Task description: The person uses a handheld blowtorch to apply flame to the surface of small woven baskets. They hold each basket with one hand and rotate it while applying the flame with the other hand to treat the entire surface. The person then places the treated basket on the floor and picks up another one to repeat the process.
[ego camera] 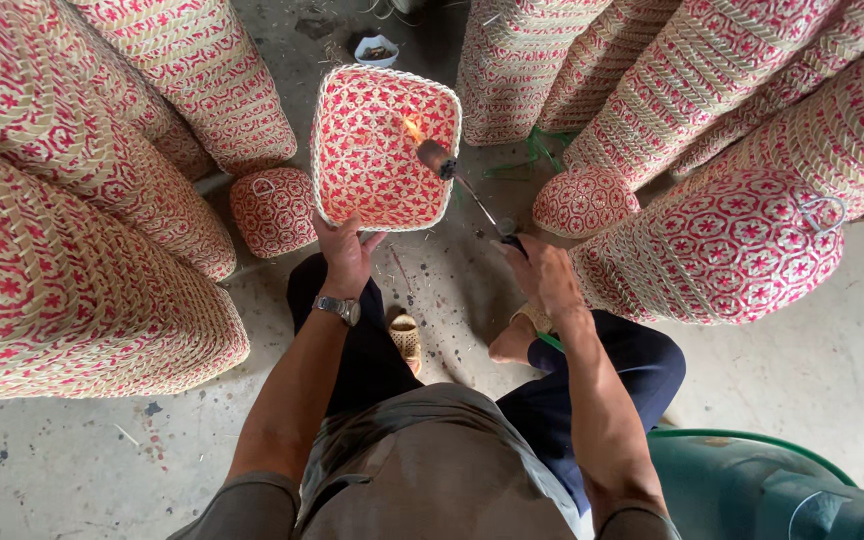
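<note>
- Nearest the viewer, a seated person's lap in dark trousers, with a green plastic container (752,485) at the lower right, its rim curved.
- The left hand (345,255), wearing a wristwatch (338,309), grips the near edge of a square woven basket (385,147), holding it up with its patterned face toward the viewer.
- The basket is red with a pale star-like weave and a pale rim; it hangs above the floor, between the two banks of stacks.
- The right hand (542,272) is closed round the handle of a gas torch (464,182); its thin metal stem slants up and left, and a small flame touches the basket's right side.
- Bare grey concrete floor (832,350) lies open to the right and lower left, speckled with bits of straw.
- Tall stacks of matching red-and-pale baskets (72,250) lie on their sides at the left, crowding close.
- More such stacks (742,200) fill the right and upper right.
- Farthest, a small white bowl (376,50) sits on the floor in a narrow gap between the stacks.
</note>
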